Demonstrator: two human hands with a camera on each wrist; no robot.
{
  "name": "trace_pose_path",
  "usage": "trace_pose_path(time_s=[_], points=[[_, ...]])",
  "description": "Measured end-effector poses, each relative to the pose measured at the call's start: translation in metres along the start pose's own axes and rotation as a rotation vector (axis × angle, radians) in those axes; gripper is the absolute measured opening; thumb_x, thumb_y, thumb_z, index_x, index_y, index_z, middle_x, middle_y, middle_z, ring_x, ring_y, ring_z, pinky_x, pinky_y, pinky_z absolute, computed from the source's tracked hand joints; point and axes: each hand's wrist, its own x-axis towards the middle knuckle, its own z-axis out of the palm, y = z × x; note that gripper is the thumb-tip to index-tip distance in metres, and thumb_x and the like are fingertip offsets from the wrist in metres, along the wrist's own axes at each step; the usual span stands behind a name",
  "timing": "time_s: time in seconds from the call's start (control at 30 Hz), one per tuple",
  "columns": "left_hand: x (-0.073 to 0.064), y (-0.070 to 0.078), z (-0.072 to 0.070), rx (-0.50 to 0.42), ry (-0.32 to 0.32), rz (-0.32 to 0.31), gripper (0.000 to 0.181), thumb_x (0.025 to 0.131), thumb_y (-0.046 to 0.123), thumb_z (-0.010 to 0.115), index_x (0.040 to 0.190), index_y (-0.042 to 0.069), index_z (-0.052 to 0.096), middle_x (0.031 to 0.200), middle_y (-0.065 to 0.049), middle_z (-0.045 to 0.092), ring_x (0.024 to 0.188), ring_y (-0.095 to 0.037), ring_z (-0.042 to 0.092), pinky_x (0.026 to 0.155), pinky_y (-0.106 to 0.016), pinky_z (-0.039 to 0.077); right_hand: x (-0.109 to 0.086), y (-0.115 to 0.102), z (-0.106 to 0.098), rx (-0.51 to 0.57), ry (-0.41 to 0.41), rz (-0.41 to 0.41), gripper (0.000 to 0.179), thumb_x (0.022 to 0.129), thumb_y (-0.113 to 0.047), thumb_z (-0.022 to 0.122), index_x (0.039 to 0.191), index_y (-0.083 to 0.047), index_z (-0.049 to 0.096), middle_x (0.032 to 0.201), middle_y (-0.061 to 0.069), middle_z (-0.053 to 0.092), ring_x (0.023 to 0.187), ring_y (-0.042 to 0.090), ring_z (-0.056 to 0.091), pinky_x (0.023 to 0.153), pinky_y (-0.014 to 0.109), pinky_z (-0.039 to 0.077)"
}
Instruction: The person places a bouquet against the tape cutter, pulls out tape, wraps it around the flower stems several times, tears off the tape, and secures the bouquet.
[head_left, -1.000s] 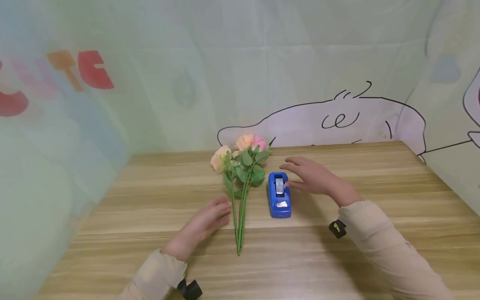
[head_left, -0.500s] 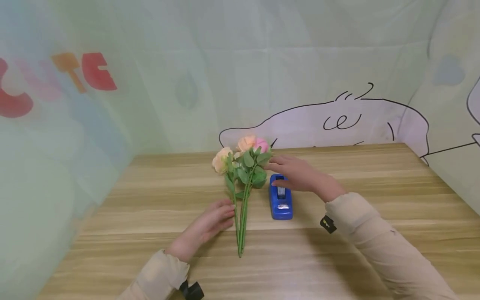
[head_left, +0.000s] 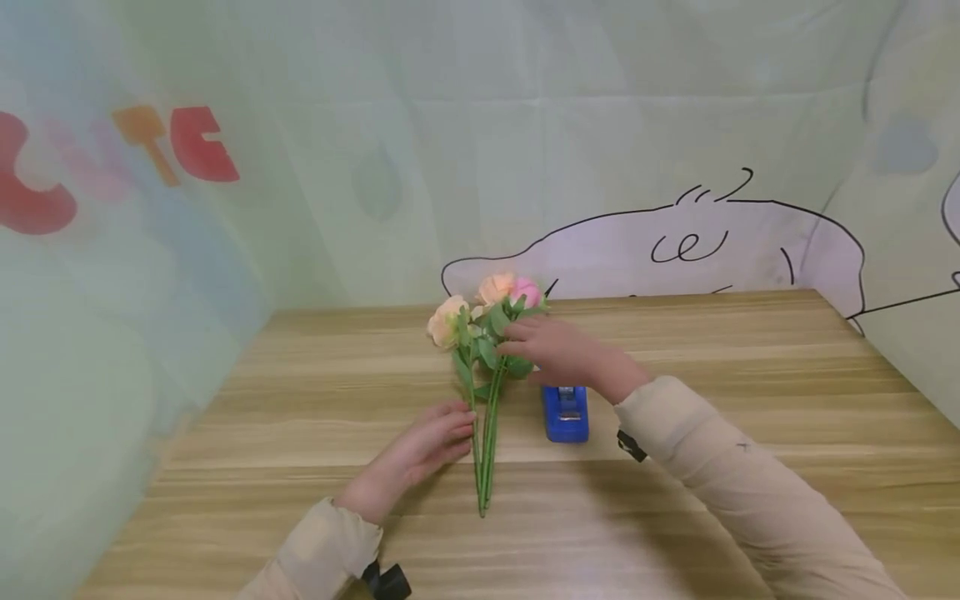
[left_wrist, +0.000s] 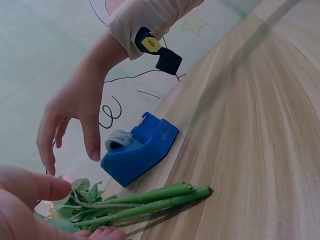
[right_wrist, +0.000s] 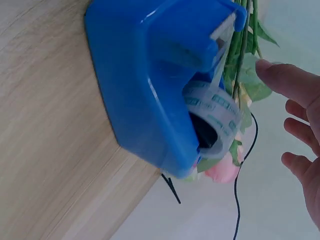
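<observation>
Several artificial roses (head_left: 489,329) lie together on the table, peach and pink blooms pointing away and green stems (head_left: 489,467) toward me. My left hand (head_left: 420,446) is beside the stems on their left, fingertips right at them and fingers loosely bent. From the right, my right hand (head_left: 562,354) reaches over the leaves just below the blooms, its fingers spread in the left wrist view and holding nothing. Beneath that hand stands a blue tape dispenser (head_left: 567,421), its far part hidden in the head view. The right wrist view shows its roll of clear tape (right_wrist: 212,117).
The wood-grain table (head_left: 300,400) extends to both sides and ends at a fabric backdrop (head_left: 337,167) with cartoon drawings and coloured letters. The tape dispenser stands close to the right of the stems.
My right hand has moved left, from beside the tape dispenser across its far end to over the leaves. The left hand has barely shifted toward the stems. Flowers and dispenser stay put.
</observation>
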Motion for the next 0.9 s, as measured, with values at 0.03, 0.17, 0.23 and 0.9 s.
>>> trace_pose_path(time_s=[0.03,0.17,0.23,0.9], points=[[0.000,0.000,0.000,-0.002,-0.001,-0.001,0.053,0.095,0.005,0.043,0.136,-0.018,0.019,0.136,-0.033,0.030,0.128,-0.044,0.030,0.105,-0.048,0.029,0.002,-0.001,0.001,-0.003,-0.007,-0.007,0.053,0.073,-0.011,0.080,0.122,-0.010,0.059,0.124,0.010,0.055,0.118,0.026,0.048,0.101,0.041,0.037],[0.000,0.001,0.001,-0.016,-0.009,-0.001,0.054,0.095,0.006,0.044,0.137,-0.017,0.017,0.136,-0.033,0.029,0.129,-0.044,0.029,0.105,-0.049,0.028,0.011,-0.006,0.004,-0.029,0.004,-0.038,0.051,0.073,-0.008,0.079,0.120,-0.013,0.061,0.124,0.008,0.055,0.118,0.024,0.048,0.099,0.038,0.038],[0.000,0.002,0.001,-0.032,-0.015,0.001,0.055,0.096,0.006,0.043,0.137,-0.018,0.015,0.135,-0.033,0.029,0.128,-0.044,0.029,0.105,-0.049,0.028,0.016,-0.008,0.007,-0.054,0.008,-0.057,0.049,0.074,-0.006,0.077,0.119,-0.014,0.061,0.124,0.007,0.055,0.119,0.024,0.047,0.100,0.038,0.038],[0.005,0.003,0.004,-0.060,-0.066,-0.040,0.026,0.095,0.006,0.044,0.117,-0.008,0.043,0.089,-0.001,0.055,0.086,-0.011,0.053,0.082,-0.028,0.044,0.046,-0.028,0.029,-0.178,-0.090,-0.142,0.043,0.082,0.002,0.062,0.121,-0.017,0.061,0.131,0.006,0.051,0.124,0.022,0.042,0.102,0.037,0.035]])
